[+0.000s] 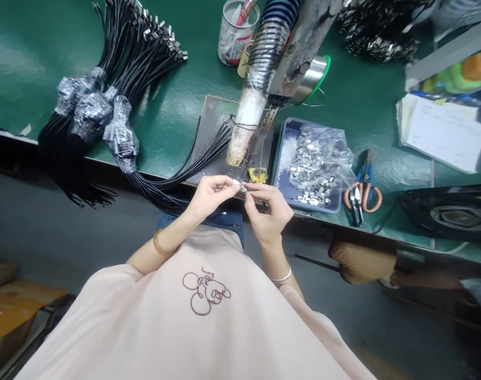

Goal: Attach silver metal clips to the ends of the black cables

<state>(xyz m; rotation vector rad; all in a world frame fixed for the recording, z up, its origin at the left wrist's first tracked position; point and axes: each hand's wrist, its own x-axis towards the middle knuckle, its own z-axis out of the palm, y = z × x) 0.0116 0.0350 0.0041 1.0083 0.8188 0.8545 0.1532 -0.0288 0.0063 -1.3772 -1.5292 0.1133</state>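
Note:
My left hand is closed in a pinch at the table's front edge. Facing it, my right hand pinches too, thumb against index finger. Between the two sets of fingertips is a small shiny metal connector, mostly covered by the fingers. Just beyond them a yellow pad lies on a dark board. Black cables run from a wrapped bundle past my left hand onto that board. To the right of my right hand, a blue tray holds a plastic bag and many small metal connectors.
Above the board hangs a taped hose beside a metal bracket with a solder wire spool. Wrapped cable bundles lie left. Pliers and cutters, papers and a black fan are right. A cup stands behind.

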